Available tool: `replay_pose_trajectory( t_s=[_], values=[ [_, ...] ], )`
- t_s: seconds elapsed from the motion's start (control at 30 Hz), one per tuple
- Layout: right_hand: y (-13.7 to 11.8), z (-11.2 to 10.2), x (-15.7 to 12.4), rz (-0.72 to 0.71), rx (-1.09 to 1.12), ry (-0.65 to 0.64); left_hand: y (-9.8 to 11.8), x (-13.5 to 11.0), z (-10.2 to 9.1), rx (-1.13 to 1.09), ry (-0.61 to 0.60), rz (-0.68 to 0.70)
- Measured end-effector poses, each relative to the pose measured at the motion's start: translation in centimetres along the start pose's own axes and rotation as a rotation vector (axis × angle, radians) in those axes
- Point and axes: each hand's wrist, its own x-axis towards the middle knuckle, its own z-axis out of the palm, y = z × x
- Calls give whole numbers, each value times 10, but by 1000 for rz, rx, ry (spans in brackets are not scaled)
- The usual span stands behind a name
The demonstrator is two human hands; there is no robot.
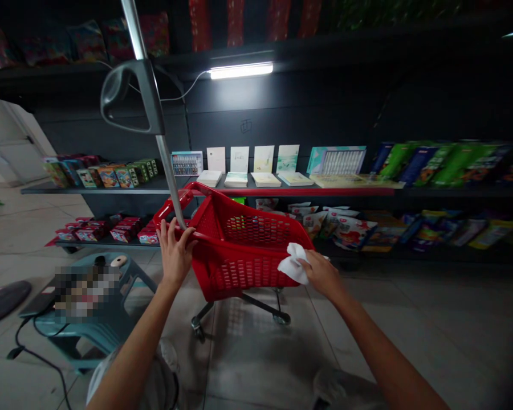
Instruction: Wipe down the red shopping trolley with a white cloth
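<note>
A small red plastic shopping cart (248, 273) with perforated sides stands on its wheels in front of me. My left hand (175, 250) grips its rim at the handle end, by the foot of a metal pole (167, 165). The fingers lie over the edge and the thumb points toward the pole. In my right hand (320, 272) is a crumpled white cloth (294, 263), closed in the fingers and touching the outer side of the basket near its front top corner. No goods show inside the basket.
Behind the cart, a dark shelf (346, 191) carries booklets, boxes and snack bags. A lit tube lamp (241, 70) hangs above. To the left stands a blue-green stool (94, 330) with a dark device, a cable and blurred items. A grey loop handle (132, 97) sits on the pole.
</note>
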Motion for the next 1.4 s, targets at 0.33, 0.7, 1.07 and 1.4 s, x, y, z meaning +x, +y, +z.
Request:
replay_pose_trajectory(
  t_s=[0.33, 0.7, 1.07, 1.4],
  values=[
    [-27, -13, -17, 50, -84, -87, 58, -53, 16, -374, -140, -326],
    [-55, -28, -23, -29, -56, -183, 98, -102, 53, -749, -528, -514],
    [-81, -14, -56, -279, 199, -40, 119, -98, 55, -616, -392, -711],
    [-108, -9, -79, -298, 418, 56, 115, -86, 66, -547, -293, -783]
  ],
)
